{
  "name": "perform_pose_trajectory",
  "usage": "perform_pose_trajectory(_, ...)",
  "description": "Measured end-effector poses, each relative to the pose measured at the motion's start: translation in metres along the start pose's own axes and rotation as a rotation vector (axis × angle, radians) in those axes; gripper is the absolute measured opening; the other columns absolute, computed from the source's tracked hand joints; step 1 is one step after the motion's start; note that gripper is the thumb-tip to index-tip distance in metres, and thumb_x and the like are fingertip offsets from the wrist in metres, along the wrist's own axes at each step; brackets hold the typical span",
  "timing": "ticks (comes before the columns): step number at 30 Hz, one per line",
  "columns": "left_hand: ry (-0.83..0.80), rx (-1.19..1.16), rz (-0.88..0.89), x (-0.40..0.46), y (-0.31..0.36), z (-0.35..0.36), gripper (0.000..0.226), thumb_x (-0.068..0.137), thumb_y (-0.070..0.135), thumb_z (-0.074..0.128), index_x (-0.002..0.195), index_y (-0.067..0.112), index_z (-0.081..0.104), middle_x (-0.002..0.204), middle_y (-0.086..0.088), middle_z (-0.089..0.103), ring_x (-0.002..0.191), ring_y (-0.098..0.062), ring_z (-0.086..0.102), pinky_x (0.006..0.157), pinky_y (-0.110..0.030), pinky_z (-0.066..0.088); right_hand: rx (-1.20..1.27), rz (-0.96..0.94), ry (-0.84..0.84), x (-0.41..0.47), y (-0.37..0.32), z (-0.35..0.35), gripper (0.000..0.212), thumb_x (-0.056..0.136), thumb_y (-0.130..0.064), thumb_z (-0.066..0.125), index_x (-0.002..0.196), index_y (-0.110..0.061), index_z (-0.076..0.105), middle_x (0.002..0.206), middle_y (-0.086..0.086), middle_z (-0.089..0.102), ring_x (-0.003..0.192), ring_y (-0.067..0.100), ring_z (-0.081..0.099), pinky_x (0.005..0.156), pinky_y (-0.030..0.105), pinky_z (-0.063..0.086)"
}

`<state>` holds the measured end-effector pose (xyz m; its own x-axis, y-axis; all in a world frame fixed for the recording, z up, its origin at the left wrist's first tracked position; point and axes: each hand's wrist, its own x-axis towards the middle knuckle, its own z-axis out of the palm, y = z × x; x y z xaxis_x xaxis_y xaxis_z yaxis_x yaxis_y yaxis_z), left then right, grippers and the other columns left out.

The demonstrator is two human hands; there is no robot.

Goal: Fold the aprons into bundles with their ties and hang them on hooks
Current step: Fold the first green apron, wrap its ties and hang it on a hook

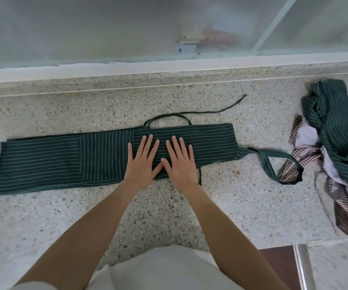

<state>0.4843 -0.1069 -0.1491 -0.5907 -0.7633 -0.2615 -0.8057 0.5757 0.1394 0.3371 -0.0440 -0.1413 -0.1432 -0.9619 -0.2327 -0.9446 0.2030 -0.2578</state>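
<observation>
A dark green apron with thin white stripes (pixel 49 162) lies folded into a long flat strip across the speckled stone counter (pixel 64 216). My left hand (pixel 141 162) and my right hand (pixel 179 162) press flat on its middle, fingers straight and spread, thumbs touching. A thin tie (pixel 217 110) curls off the strip's far edge, and a short end shows at the near edge. The wide striped neck strap (pixel 271 162) loops off the strip's right end.
A heap of other aprons (pixel 340 130), green striped and brown checked, sits at the counter's right end, its checked strap touching the neck loop. A raised stone ledge (pixel 127 84) and frosted window run along the back. A dark cabinet front (pixel 277 266) shows below right.
</observation>
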Motion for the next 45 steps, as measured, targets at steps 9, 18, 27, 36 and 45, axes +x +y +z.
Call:
perform_pose_trajectory(9, 0.138, -0.323, -0.079, -0.057, -0.067, -0.020, 0.058, 0.093, 0.056, 0.023, 0.146, 0.031, 0.023, 0.152, 0.018, 0.013, 0.143, -0.008, 0.002, 0.116, -0.049, -0.001, -0.127, -0.100, -0.069, -0.002, 0.043, -0.002, 0.061, 0.097, -0.054, 0.012, 0.150, -0.023, 0.007, 0.157, 0.000, 0.004, 0.145, 0.021, 0.001, 0.117, 0.038, 0.002)
perform_pose_trajectory(18, 0.209, -0.413, -0.283, -0.170, -0.201, 0.000, 0.045, 0.099, 0.037, 0.032, 0.132, 0.014, 0.053, 0.143, -0.004, 0.044, 0.138, -0.023, 0.027, 0.113, -0.038, 0.025, -0.186, -0.186, 0.106, -0.013, -0.012, -0.014, 0.058, 0.083, -0.008, 0.062, 0.138, -0.009, 0.042, 0.147, 0.013, 0.036, 0.137, 0.033, 0.030, 0.111, 0.051, 0.026)
perform_pose_trajectory(27, 0.316, -0.399, -0.683, -0.170, -0.219, -0.006, 0.049, 0.078, 0.036, 0.072, 0.124, 0.027, 0.055, 0.145, -0.007, 0.037, 0.139, -0.030, 0.021, 0.110, -0.052, 0.000, -0.053, -0.297, 0.040, -0.024, -0.138, 0.019, 0.028, 0.086, -0.013, 0.062, 0.114, -0.015, 0.063, 0.112, 0.007, 0.059, 0.105, 0.029, 0.054, 0.088, 0.043, 0.048)
perform_pose_trajectory(36, 0.213, -0.641, -0.993, -0.176, -0.258, -0.027, 0.077, 0.075, 0.035, 0.075, 0.135, 0.010, 0.035, 0.122, -0.019, 0.053, 0.109, -0.035, 0.052, 0.088, -0.043, 0.045, -0.070, -0.275, 0.075, -0.049, -0.125, 0.029, 0.030, 0.083, -0.011, 0.068, 0.112, -0.017, 0.064, 0.121, 0.006, 0.061, 0.113, 0.032, 0.056, 0.098, 0.054, 0.042)
perform_pose_trajectory(45, 0.777, -0.977, -0.968, -0.183, -0.204, -0.081, 0.020, 0.085, 0.024, 0.067, 0.103, 0.017, 0.062, 0.091, 0.006, 0.066, 0.080, -0.008, 0.062, 0.073, -0.024, 0.052, -0.232, -0.302, -0.293, -0.064, -0.101, 0.030, 0.066, 0.083, -0.064, -0.018, 0.144, -0.038, -0.016, 0.152, -0.007, -0.027, 0.138, 0.028, -0.029, 0.113, 0.050, -0.014)
